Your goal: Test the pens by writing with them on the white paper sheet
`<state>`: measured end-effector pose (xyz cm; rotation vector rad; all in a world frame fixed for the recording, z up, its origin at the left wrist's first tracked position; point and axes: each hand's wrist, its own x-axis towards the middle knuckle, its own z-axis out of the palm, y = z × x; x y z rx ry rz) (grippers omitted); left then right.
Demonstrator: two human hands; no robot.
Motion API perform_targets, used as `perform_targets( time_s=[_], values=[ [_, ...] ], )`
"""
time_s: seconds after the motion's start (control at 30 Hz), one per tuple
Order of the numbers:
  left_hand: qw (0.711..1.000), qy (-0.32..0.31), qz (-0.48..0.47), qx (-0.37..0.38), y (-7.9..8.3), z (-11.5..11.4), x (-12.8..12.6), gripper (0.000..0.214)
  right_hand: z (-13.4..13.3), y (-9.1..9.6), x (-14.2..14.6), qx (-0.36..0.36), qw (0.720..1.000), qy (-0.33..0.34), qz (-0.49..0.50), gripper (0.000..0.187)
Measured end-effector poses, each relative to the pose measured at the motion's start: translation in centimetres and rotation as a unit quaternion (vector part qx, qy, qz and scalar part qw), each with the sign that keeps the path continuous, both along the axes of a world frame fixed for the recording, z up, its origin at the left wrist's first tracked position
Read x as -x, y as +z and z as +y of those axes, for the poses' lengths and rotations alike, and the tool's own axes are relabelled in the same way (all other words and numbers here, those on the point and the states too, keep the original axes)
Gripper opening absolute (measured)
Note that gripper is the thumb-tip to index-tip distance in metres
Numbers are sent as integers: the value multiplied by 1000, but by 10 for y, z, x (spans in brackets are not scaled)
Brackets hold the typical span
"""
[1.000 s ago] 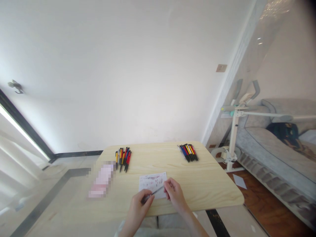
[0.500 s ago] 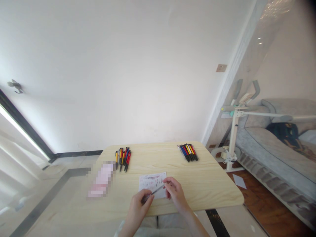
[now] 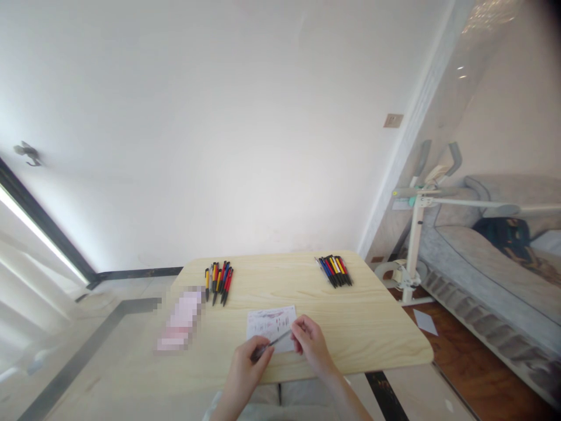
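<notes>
table: pale wood-grain top, rounded corners | far left: left pens, loose cluster | far right: right pens, tight row | near middle: marked paper | left: pink item, blurred

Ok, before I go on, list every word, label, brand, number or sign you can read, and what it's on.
No text is readable.
White rectangular paper sheet: dark and reddish marks, too small and blurred to read.
Pink-and-white flat item: pixelated, unreadable.
Slim grey pen between the hands: no legible lettering.
Left multicoloured pen group, right multicoloured pen group: no legible lettering.
</notes>
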<state>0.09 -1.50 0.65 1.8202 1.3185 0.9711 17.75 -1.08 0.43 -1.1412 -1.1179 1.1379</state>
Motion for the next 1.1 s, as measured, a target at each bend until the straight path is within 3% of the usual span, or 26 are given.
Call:
perform_targets(
  time_s=[0.47, 1.1],
  values=[
    [1000, 2, -14, 9, 1, 0, -1, 24, 1, -2, 1, 6, 999, 8, -30, 37],
    [1000, 3, -25, 14, 3, 0, -1, 24, -1, 2, -2, -1, 1000, 28, 2, 29]
  ],
)
